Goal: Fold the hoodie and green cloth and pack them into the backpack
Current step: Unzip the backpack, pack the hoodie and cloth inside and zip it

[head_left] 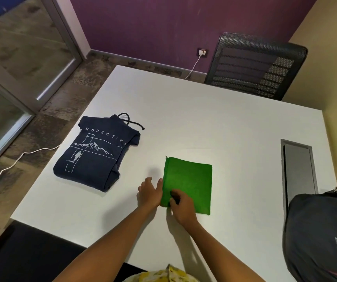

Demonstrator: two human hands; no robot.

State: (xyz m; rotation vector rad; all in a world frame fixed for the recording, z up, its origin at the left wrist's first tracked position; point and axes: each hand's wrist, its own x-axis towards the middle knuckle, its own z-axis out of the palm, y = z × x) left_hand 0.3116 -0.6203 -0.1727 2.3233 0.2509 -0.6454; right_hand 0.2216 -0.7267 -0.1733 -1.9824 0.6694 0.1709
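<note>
A green cloth (190, 182), folded into a flat rectangle, lies near the middle of the white table (214, 119). My left hand (150, 193) rests flat on the table with its fingers against the cloth's left edge. My right hand (182, 206) sits on the cloth's near left corner with its fingers curled; whether it pinches the fabric is hidden. A navy hoodie (94, 153) with white print lies folded at the table's left side, apart from both hands. A dark grey backpack (322, 237) stands at the near right edge.
A black mesh chair (255, 64) stands behind the table's far edge. A grey cable hatch (297, 169) is set into the table on the right. A white charger cable (17, 161) trails over the floor at the left.
</note>
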